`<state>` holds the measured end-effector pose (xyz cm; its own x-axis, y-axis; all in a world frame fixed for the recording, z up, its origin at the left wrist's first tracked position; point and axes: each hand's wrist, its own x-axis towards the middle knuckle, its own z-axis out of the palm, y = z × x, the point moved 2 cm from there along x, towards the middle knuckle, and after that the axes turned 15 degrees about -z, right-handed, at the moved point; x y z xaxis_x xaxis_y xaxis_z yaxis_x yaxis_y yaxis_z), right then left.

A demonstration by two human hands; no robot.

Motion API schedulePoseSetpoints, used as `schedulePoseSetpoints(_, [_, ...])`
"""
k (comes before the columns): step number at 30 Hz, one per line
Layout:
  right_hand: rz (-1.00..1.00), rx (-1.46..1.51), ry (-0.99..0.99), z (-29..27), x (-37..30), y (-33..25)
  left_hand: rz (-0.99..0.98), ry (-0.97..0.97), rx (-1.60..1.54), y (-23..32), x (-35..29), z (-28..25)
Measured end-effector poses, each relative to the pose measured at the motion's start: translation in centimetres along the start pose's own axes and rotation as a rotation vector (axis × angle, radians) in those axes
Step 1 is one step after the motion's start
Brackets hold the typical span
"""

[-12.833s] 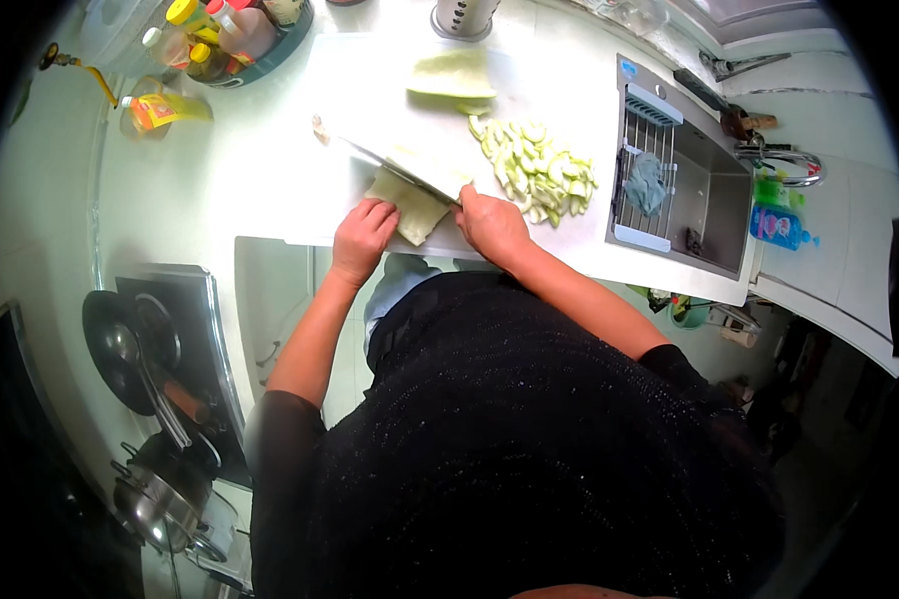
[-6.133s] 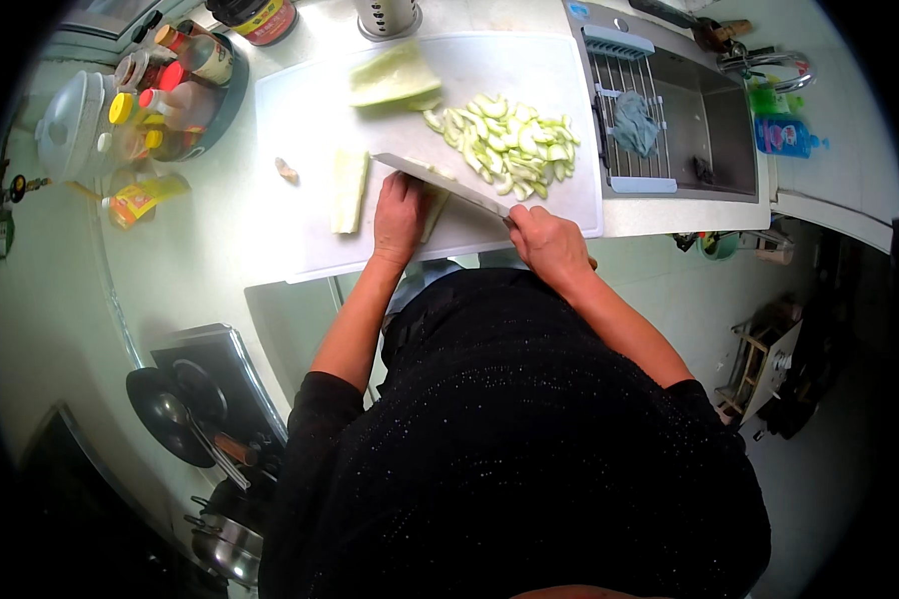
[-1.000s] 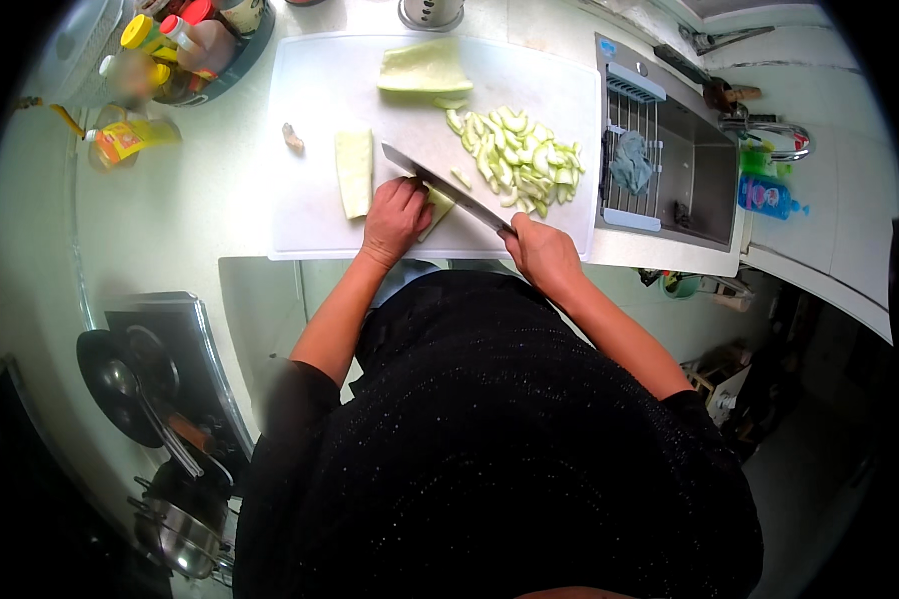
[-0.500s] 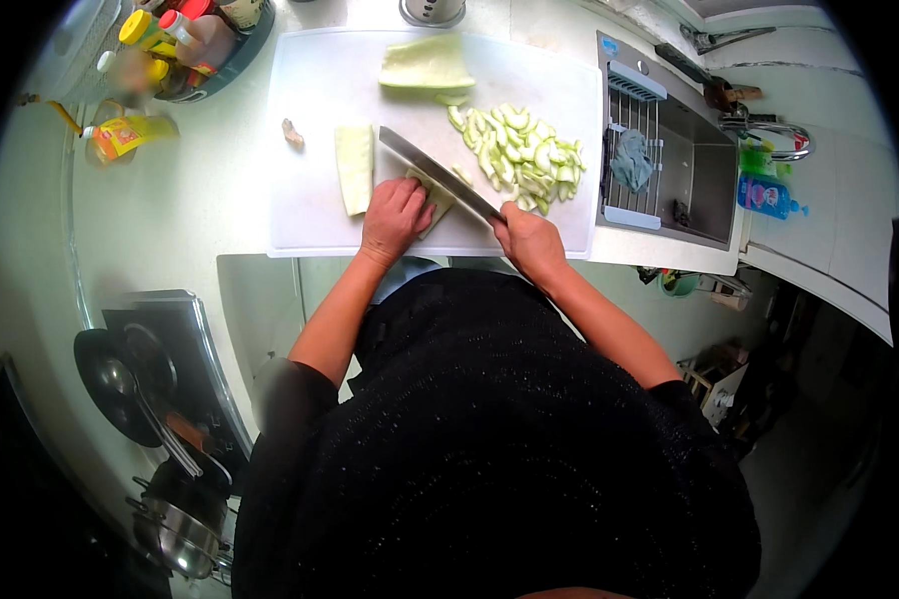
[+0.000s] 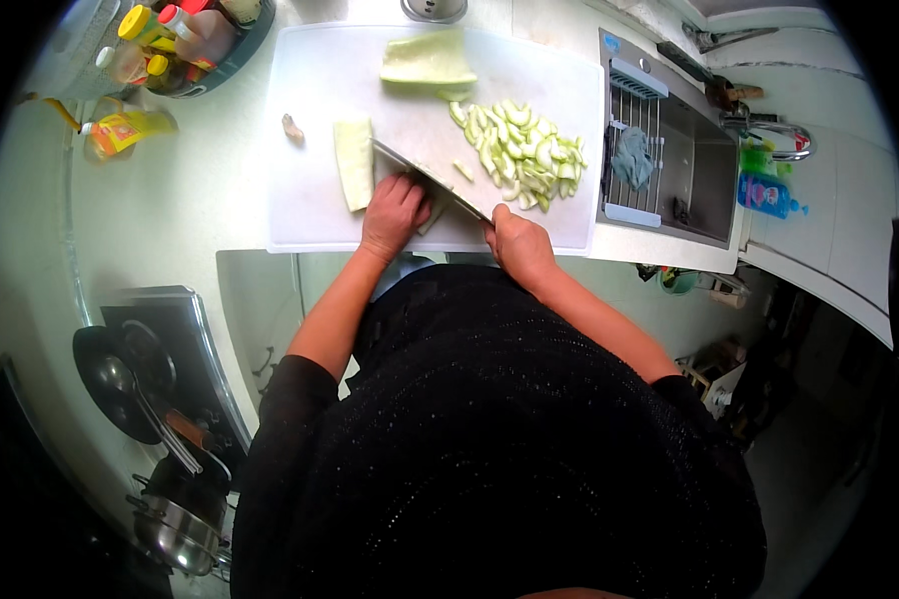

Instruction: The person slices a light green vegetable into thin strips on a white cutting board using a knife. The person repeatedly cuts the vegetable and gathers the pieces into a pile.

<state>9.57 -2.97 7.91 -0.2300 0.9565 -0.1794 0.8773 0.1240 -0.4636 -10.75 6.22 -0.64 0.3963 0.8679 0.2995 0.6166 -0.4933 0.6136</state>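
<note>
1. one bare left hand (image 5: 397,207): fingers bent and bunched together over a pale green strip of vegetable (image 5: 432,216); whether they pinch it or only press it, cannot tell.
2. one bare right hand (image 5: 521,245): fingers wrapped round the handle end of a straight knife with a grey metal blade (image 5: 432,181). blade slants from upper left to lower right, just beyond the left fingers; tip just beside a second long, pale green strip (image 5: 354,165).
3. strip under the left hand: on a white rectangular cutting board (image 5: 305,215), near its front edge, partly hidden.
4. right of blade: one loose slice (image 5: 462,171), then a heap of pale green curved slices (image 5: 531,155). far side: a broad pale green slab (image 5: 428,60).
5. board's left: small beige-brown lump (image 5: 292,128).
6. right of board: grey metal sink (image 5: 709,190), blue-ended wire rack (image 5: 633,215) across it, crumpled blue-grey cloth (image 5: 631,160) on the rack.
7. lower left: black wok (image 5: 100,371), steel pot (image 5: 182,536).
</note>
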Motion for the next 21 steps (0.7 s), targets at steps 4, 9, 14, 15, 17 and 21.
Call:
schedulePoseSetpoints(4, [0.001, 0.066, 0.095, -0.4, -0.1, 0.7, 0.026, 0.062, -0.028, 0.8, 0.1, -0.6])
schedulePoseSetpoints(9, [0.043, 0.048, 0.035, -3.7, -0.9, -0.9, 0.027, 0.039, -0.025, 0.9, 0.1, -0.9])
schedulePoseSetpoints(14, [0.055, -0.017, -0.072, -4.3, -1.4, -1.7, 0.028, 0.041, 0.0, 0.7, -0.3, -0.5])
schedulePoseSetpoints(15, [0.04, -0.004, -0.064, -3.7, -1.2, -1.6, 0.02, 0.04, -0.002, 0.5, -0.4, -0.4])
schedulePoseSetpoints(17, [0.01, 0.016, -0.035, -1.6, -0.3, -0.8, 0.013, 0.046, -0.005, 0.2, -0.4, 0.0])
schedulePoseSetpoints(21, [-0.01, 0.018, -0.004, -0.2, 0.4, -0.6, -0.082, -0.036, 0.01, 0.1, -1.3, -0.4])
